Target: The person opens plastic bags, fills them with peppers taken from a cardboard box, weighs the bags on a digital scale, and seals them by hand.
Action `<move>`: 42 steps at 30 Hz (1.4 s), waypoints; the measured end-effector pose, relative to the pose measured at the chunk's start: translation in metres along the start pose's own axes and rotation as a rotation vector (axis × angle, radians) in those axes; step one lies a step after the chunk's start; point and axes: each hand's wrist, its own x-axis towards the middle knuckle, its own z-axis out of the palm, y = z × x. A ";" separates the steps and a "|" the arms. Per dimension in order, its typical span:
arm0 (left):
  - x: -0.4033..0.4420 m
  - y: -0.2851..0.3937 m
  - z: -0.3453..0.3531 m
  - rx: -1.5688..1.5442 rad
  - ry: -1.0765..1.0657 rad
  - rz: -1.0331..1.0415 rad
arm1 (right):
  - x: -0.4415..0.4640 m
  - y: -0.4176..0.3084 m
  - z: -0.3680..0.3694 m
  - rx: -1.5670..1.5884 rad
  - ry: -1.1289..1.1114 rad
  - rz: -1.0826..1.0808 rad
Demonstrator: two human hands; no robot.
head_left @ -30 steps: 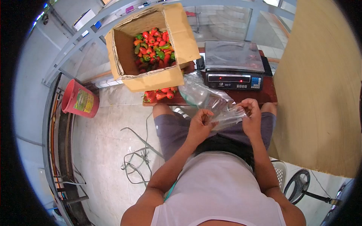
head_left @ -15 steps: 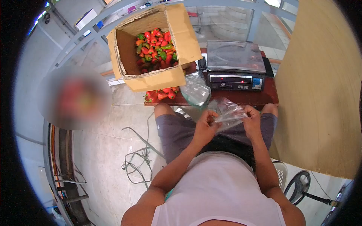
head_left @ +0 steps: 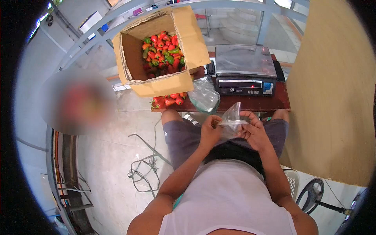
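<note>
A clear plastic bag (head_left: pixel 232 116) is stretched between my two hands, above my lap. My left hand (head_left: pixel 211 131) pinches its left side with the fingers closed. On the other side, my right hand (head_left: pixel 254 131) grips the bag's right edge between thumb and fingers. Just beyond my left hand, a stack of clear plastic bags (head_left: pixel 205 96) lies on the dark red bench (head_left: pixel 246 103). Past it stands an open cardboard box (head_left: pixel 160 88) holding red, orange and green peppers (head_left: pixel 160 53). Several red peppers (head_left: pixel 169 101) lie by the box's near side.
A digital scale (head_left: pixel 245 87) with a metal pan sits at the bench's right. A tall wooden panel (head_left: pixel 333 98) rises on the right. Green strapping (head_left: pixel 145 168) lies tangled on the floor to the left. Metal railing (head_left: pixel 264 23) runs behind the bench.
My right hand has moved slightly left and turned, its fingers now more curled on the bag. The bag is bunched narrower, with a corner sticking up.
</note>
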 end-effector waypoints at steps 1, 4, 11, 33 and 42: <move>0.003 0.013 -0.003 -0.268 0.005 -0.195 | -0.003 0.004 -0.009 0.209 -0.155 0.063; 0.005 0.040 -0.009 -0.889 -0.058 -0.602 | -0.005 0.005 -0.014 -0.327 -0.063 -0.001; -0.008 0.024 -0.010 -0.243 -0.372 -0.142 | 0.013 0.009 -0.028 -0.633 0.285 -0.245; 0.027 0.069 -0.008 1.080 -0.527 -0.041 | 0.034 0.010 -0.012 -1.967 0.207 -0.317; 0.048 0.050 -0.032 0.919 -0.661 -0.023 | 0.042 -0.027 -0.002 -1.486 0.018 -0.234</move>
